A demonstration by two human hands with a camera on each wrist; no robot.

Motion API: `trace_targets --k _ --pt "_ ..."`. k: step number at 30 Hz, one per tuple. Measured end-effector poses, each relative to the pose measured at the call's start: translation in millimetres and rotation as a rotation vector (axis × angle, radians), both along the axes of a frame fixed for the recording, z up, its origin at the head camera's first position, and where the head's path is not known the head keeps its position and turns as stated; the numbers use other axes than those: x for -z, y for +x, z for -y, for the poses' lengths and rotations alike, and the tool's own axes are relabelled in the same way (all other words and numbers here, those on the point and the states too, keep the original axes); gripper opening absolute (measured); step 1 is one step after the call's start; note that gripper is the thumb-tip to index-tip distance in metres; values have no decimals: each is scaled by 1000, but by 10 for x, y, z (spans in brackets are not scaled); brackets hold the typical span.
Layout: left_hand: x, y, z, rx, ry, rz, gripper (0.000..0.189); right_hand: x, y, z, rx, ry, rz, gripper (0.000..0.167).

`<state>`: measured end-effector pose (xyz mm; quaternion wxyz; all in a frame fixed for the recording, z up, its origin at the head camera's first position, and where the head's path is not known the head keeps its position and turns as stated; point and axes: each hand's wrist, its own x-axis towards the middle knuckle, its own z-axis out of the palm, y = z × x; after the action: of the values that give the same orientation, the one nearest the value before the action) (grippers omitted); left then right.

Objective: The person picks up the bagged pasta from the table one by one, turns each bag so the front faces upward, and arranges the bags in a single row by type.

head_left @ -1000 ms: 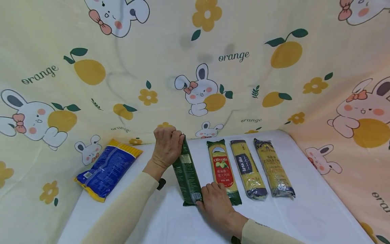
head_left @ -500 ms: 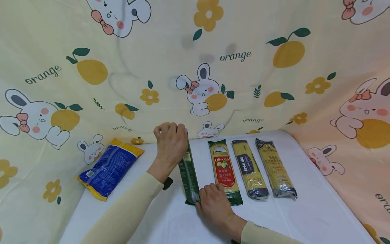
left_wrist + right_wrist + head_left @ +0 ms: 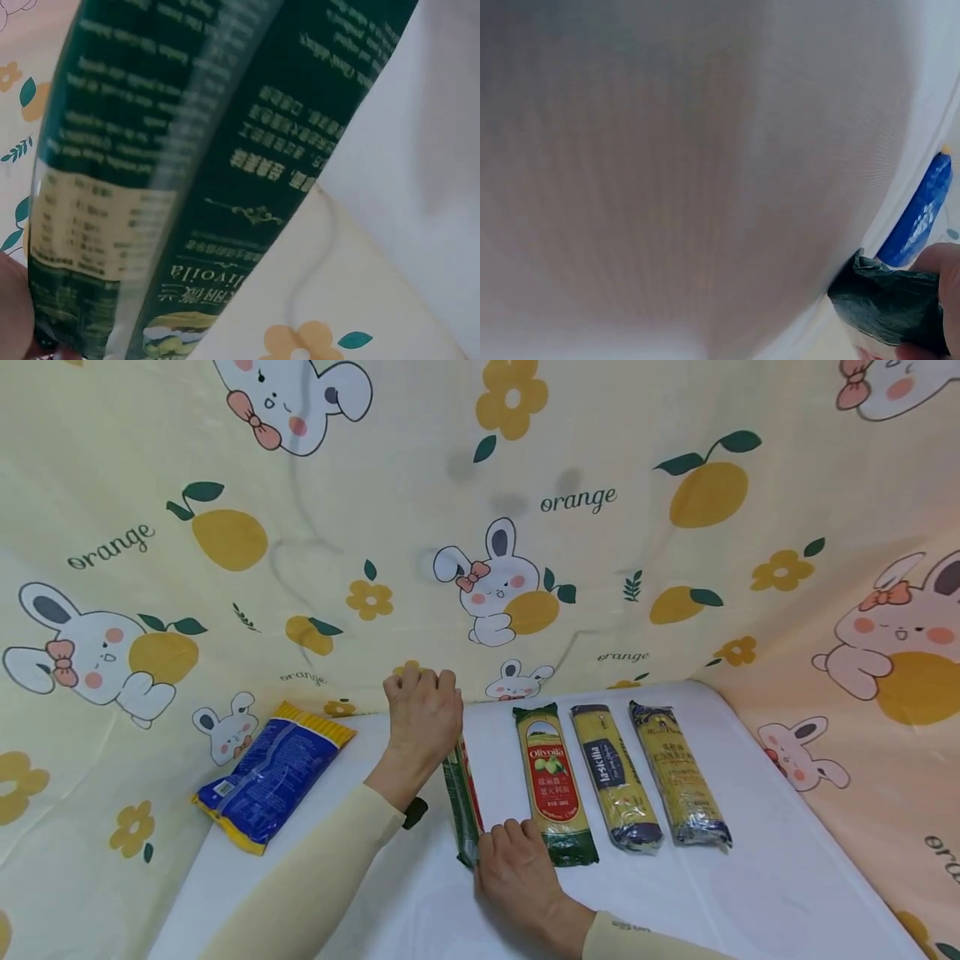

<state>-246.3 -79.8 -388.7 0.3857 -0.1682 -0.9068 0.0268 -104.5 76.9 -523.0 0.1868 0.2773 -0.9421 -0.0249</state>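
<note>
Green film packet (image 3: 460, 802): location, left of the three-pack row, near end toward the viewer. The right hand (image 3: 519, 870) pinches this near end between thumb and fingers. The left hand (image 3: 425, 714) grips the far end from above. The packet is tilted on its long edge, a strip of red label facing right.

Step in hand, as judged: orienting the green packet. The next move calls for equal rotation at both ends and clearance from the neighbouring pack.

Packet markings, left wrist view: "livoilà", upside down, first letter not readable; a pale table and small print, too blurred to read.

On the white desk (image 3: 675, 902), right of the packet, left to right:
- Olivoilà pack (image 3: 551, 777): red label, olives, "Olivoilà" and "欧丽薇兰 意大利面".
- Lasicilia pack (image 3: 617, 781): gold, dark label, brand apparently "lasicilia".
- Gold pack (image 3: 678, 777): dark ends; lettering not legible.

Left, well apart: blue packet (image 3: 273, 777), yellow ends, barcode; white print too small to read.

Rear: patterned cloth (image 3: 360, 493) with rabbits, fruit and the repeated word "orange".
</note>
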Motion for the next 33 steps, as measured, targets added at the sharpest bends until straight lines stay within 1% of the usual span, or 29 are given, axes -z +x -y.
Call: trace_targets --k 2,4,8,10,12,15,18,21,23,26,28,30,33 --pt "10 9 0 22 19 5 26 -16 17 7 -2 2 23 35" --pt "23 21 6 62 49 27 26 -20 40 11 -10 -2 56 41" --pt "38 44 48 201 139 119 22 -12 66 5 -52 -24 95 53" --pt "39 42 93 277 182 168 17 -14 55 -8 -75 -27 106 54" --pt "38 33 157 348 220 199 13 -13 28 -36 -82 -40 127 54" --pt "48 20 272 431 273 234 9 -8 -51 -89 -42 -63 143 53" --pt "75 7 373 496 336 252 9 5 -160 -127 18 -101 117 54" --pt "112 1 457 521 388 257 10 30 -263 -101 38 -118 73 55" --pt "137 -5 495 515 406 255 10 45 -310 -53 42 -119 71 55" --pt "160 -8 533 504 417 257 10 63 -333 14 31 -142 97 48" --pt "176 -11 555 504 415 244 9 75 -335 46 22 -178 122 42" --pt "193 -13 572 506 415 226 9 92 -335 62 -7 -228 137 37" --pt "224 -9 589 486 408 208 9 111 -338 88 -45 -281 171 31"
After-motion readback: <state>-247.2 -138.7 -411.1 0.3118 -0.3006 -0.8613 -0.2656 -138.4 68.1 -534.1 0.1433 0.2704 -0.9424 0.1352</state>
